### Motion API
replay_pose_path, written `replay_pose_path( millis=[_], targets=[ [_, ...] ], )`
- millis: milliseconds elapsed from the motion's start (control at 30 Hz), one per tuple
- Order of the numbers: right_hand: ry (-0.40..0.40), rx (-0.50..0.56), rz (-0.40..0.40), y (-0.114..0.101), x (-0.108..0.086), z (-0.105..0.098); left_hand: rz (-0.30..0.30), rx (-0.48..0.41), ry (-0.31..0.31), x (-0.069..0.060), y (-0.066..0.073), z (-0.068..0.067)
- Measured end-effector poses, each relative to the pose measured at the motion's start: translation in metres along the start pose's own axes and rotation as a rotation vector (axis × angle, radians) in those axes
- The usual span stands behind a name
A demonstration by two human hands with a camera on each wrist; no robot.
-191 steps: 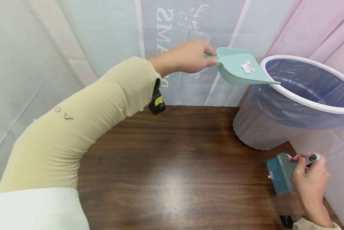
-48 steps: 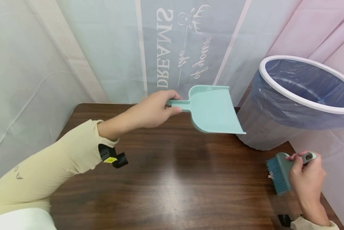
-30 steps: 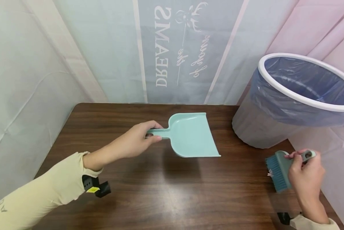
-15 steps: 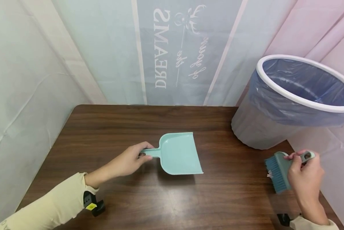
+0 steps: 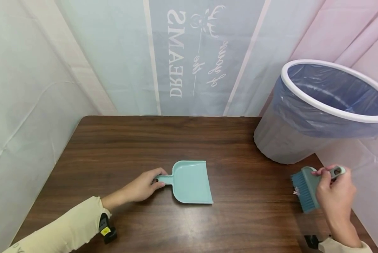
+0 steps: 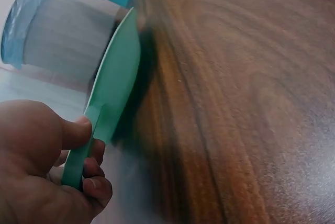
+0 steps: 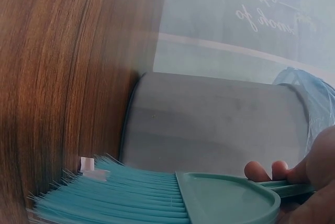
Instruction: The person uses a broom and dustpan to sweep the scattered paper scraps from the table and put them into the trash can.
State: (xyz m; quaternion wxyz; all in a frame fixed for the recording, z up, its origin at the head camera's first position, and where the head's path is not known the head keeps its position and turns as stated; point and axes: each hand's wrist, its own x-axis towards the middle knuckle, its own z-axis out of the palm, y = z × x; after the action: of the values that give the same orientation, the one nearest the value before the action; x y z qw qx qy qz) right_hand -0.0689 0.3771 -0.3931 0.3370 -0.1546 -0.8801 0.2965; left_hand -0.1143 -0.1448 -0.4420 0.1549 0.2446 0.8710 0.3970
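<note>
A light teal dustpan point(image 5: 192, 182) lies low over the middle of the table in the head view, its pan bare. Thumb and fingers of my left hand point(image 5: 142, 186) grip its short handle. In the left wrist view a shadow shows beneath the dustpan point(image 6: 116, 75). At the right, my right hand point(image 5: 337, 196) holds a small hand brush point(image 5: 310, 186) by its handle, blue bristles facing left. White paper scraps point(image 7: 93, 169) cling to the bristle tips in the right wrist view.
A grey bin point(image 5: 280, 137) with a white rim and blue liner stands at the back right, behind the brush. Printed cloth point(image 5: 129, 63) hangs along the back of the brown wooden table point(image 5: 129, 140), and pale cloth hangs at both sides.
My left hand tipped the dustpan's scraps out of view near the bin, then brought the bare dustpan left and down to the table's middle. My right hand and brush stayed almost still.
</note>
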Motion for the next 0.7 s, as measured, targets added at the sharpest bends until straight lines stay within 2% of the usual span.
replay_pose_path(
  millis=[200, 433, 700],
  targets=[
    [0.000, 0.016, 0.003, -0.001, -0.001, -0.001, 0.031, 0.028, 0.022, 0.005, -0.005, 0.005],
    [0.000, 0.010, -0.019, -0.003, -0.002, -0.001, 0.080, 0.084, 0.049, 0.009, -0.004, 0.009],
    [-0.043, 0.057, -0.149, -0.026, -0.007, -0.003, 0.087, 0.110, 0.058, 0.011, -0.004, 0.011]
  ],
)
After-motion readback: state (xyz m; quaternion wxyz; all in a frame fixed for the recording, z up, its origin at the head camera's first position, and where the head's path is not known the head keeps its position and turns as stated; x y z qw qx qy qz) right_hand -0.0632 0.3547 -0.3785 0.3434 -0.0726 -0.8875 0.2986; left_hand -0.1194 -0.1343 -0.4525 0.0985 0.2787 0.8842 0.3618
